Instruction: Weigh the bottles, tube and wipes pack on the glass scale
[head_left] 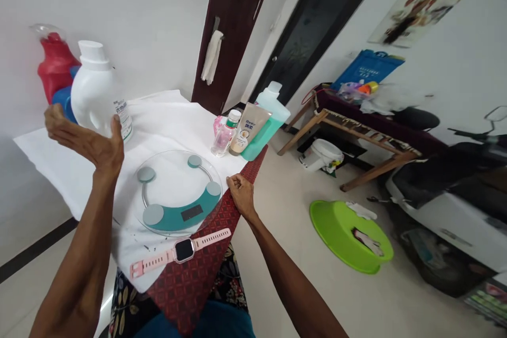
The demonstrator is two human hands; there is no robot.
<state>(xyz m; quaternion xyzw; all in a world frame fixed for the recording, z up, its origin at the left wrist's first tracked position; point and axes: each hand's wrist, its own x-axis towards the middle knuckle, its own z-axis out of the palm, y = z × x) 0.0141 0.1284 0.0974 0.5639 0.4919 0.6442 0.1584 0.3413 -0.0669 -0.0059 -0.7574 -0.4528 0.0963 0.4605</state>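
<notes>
My left hand [85, 140] is at the near side of a large white detergent bottle [93, 92], thumb up and fingers spread to the left. The bottle's lower part is hidden behind it, so I cannot tell how firmly they touch. My right hand [241, 193] rests on the table's right edge with its fingers curled in; nothing shows in them. Between my hands lies a round glass scale [174, 219] with a teal band. A pink smartwatch [184, 250] is laid out flat in front of it.
Red [55, 63] and blue [63, 100] containers stand behind the white bottle. At the table's right are a small clear bottle [226, 134], a beige tube [249, 129] and a green liquid bottle [267, 121]. A green basin [344, 235] and a scooter [447, 211] are on the floor.
</notes>
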